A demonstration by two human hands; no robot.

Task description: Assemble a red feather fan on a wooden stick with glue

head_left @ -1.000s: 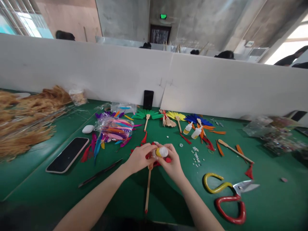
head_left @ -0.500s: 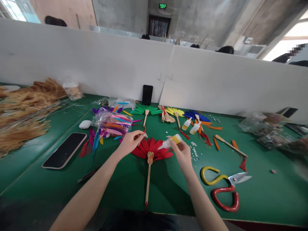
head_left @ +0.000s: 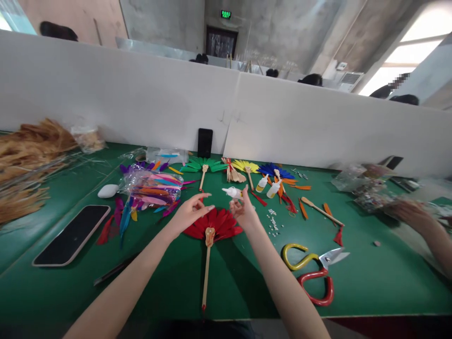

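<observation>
In the head view my left hand [head_left: 190, 213] is over the left side of a red feather fan [head_left: 213, 222], thumb and index finger apart, with nothing visible between them. My right hand [head_left: 244, 211] is curled at the small white glue bottle [head_left: 233, 192], which has a yellow label. The bottle tilts sideways at the thumb and fingers, its nozzle pointing left toward my left hand. Below both hands the fan's wooden handle [head_left: 206, 278] points toward me. Small white beads [head_left: 272, 221] lie scattered to the right of my right hand.
Large scissors [head_left: 318, 268] with yellow and red handles lie open at right. Green [head_left: 205, 164], yellow [head_left: 247, 165] and blue [head_left: 273, 169] feather fans lie behind, near two more glue bottles [head_left: 262, 183]. A phone [head_left: 72, 235] is at left. Another person's hand [head_left: 411, 212] is at far right.
My left fingers have opened from a pinch. My right hand and the glue bottle have moved left and away from me. Another person's hand has appeared at far right. The view has shifted right.
</observation>
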